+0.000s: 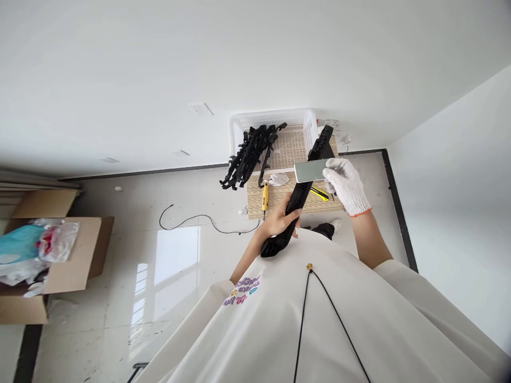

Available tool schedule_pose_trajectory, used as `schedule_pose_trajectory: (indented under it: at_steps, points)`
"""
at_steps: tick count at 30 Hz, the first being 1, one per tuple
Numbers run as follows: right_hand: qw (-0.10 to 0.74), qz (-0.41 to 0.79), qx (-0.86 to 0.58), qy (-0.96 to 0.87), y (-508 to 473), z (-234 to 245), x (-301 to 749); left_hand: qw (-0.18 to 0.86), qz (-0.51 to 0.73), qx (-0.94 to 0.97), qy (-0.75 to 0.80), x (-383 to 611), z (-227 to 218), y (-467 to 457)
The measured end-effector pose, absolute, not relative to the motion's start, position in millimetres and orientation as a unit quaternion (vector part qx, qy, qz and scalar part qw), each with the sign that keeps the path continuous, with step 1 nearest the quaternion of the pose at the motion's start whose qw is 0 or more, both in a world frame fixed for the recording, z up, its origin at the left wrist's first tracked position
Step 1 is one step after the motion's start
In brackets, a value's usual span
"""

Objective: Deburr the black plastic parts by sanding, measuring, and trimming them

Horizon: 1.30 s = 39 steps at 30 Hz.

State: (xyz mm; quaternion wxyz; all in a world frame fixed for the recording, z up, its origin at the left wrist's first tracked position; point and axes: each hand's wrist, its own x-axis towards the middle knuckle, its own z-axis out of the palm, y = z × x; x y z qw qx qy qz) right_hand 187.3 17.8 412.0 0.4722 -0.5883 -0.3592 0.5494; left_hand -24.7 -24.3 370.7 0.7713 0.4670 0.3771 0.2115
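My left hand (279, 221) is bare and closed around the lower part of a long black plastic part (304, 192), which it holds up at a slant over a small slatted wooden table (255, 199). My right hand (346, 185), in a white knit glove, grips a flat grey block (310, 170) that lies across the part's upper half. The top end of the part reaches to the corner of a white basket (275, 118).
A pile of similar black parts (249, 154) hangs over the basket's left side. On the table lie a yellow tool (265, 198), a yellow-and-black knife (319, 193) and a white cloth (278, 179). A cable (191, 218) runs over the tiled floor. A cardboard box (67, 255) with bags stands at left.
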Motion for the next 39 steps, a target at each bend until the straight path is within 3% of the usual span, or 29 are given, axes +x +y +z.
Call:
schedule_pose_trajectory:
  at_steps: [13,18,30,39]
  points:
    - [0.449,0.532,-0.573,-0.433,15.0,420.7,196.3,0.759,0.223,0.494,0.363,-16.0,380.3,-24.1]
    - [0.477,0.539,-0.571,-0.394,18.0,419.5,189.8,0.758,0.232,0.493,0.360,-20.1,377.6,-28.2]
    - [0.426,0.532,-0.572,-0.457,25.0,424.7,166.7,0.744,0.264,0.489,0.371,-40.2,374.5,-34.8]
    - [0.451,0.563,-0.552,-0.418,26.8,424.1,187.2,0.738,0.300,0.467,0.383,-53.3,378.2,-26.4]
